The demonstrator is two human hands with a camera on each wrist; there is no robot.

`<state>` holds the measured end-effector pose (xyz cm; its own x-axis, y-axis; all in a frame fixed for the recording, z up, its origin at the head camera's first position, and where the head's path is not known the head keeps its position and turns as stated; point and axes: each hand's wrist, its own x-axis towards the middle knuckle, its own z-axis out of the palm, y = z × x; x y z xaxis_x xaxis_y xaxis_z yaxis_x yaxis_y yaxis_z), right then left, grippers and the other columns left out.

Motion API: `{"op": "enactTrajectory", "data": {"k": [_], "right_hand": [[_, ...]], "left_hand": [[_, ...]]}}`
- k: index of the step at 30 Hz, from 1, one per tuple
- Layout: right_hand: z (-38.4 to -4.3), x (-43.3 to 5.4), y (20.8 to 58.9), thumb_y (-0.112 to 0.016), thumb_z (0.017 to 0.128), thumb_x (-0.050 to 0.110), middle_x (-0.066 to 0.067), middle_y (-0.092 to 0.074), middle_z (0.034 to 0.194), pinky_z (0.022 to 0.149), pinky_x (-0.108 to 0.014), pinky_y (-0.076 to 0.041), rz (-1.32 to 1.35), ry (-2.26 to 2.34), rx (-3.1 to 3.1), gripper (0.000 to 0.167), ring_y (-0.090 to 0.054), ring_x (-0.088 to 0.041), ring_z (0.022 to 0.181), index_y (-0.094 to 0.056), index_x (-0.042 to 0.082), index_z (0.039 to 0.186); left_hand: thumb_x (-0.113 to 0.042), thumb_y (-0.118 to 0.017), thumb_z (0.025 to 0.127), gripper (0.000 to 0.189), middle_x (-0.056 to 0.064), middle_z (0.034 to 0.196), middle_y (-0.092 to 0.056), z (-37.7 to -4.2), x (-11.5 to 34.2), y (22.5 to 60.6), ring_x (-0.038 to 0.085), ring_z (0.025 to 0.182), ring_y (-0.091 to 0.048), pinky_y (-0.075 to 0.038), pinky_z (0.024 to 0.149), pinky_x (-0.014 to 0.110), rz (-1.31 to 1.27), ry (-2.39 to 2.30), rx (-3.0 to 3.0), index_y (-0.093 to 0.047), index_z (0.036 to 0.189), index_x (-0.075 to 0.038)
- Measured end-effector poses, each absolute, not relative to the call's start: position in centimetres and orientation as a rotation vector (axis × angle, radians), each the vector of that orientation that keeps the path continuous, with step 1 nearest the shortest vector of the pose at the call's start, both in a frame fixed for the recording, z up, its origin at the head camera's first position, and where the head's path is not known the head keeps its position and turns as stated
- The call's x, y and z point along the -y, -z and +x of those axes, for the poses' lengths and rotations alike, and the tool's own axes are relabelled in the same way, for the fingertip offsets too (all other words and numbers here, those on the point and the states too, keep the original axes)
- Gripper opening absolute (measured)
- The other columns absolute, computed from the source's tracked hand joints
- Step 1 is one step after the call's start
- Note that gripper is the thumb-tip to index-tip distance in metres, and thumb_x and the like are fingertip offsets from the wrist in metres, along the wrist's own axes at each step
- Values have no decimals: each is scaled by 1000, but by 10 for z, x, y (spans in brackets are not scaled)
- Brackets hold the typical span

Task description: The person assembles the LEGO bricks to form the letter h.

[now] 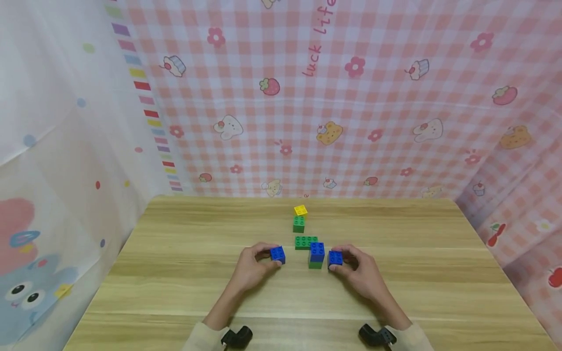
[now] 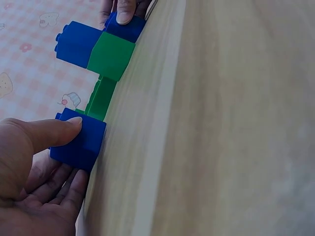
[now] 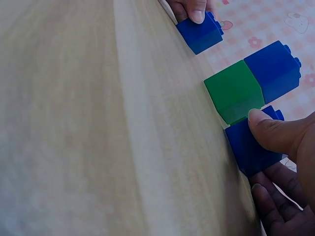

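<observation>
My left hand (image 1: 253,269) pinches a blue block (image 2: 81,140) between thumb and fingers, down at the tabletop. On the other side, my right hand (image 1: 361,271) grips a second blue block (image 3: 252,142) the same way. Between the hands stands a short stack: a blue block (image 1: 317,251) on top of a green block (image 3: 235,92). The right hand's block sits close beside this stack, while the left hand's block is apart from it. Just behind the stack lies a longer green block (image 1: 303,242), partly hidden by it in the head view.
Farther back on the wooden table (image 1: 197,229) stand a small green block (image 1: 299,224) and, behind it, a yellow block (image 1: 300,210). A pink checked cloth (image 1: 281,112) hangs along the table's back edge. Black wrist cameras (image 1: 237,337) are strapped at both cuffs.
</observation>
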<state>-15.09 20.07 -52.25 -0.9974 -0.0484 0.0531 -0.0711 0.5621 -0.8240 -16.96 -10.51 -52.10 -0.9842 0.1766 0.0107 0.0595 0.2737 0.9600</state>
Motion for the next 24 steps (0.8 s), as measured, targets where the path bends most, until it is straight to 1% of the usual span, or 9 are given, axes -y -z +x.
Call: {"op": "enactTrajectory", "data": {"k": [9, 15, 24], "right_hand": [[-144, -200, 522, -88, 81, 22, 4, -75, 109, 94, -31, -56, 123, -1483, 2731, 39, -68, -14, 102, -72, 26, 116], [-140, -198, 521, -89, 80, 27, 5, -75, 110, 98, -33, -56, 124, -1478, 2736, 39, -68, -13, 104, -72, 27, 115], [-137, -197, 520, -90, 79, 25, 6, -75, 106, 94, -30, -56, 115, -1491, 2744, 38, -69, -12, 101, -72, 28, 113]], "left_hand": [[-2, -81, 84, 38, 15, 122, -71, -165, 102, 519, 29, 112, -70, -60, 97, 34, 252, -1828, -2400, -73, 120, -6], [-2, -81, 84, 37, 14, 120, -71, -162, 100, 521, 28, 110, -70, -61, 95, 32, 239, -1829, -2376, -73, 119, -7], [-1, -82, 83, 37, 14, 121, -72, -159, 97, 520, 28, 110, -71, -61, 96, 33, 268, -1839, -2359, -73, 118, -7]]}}
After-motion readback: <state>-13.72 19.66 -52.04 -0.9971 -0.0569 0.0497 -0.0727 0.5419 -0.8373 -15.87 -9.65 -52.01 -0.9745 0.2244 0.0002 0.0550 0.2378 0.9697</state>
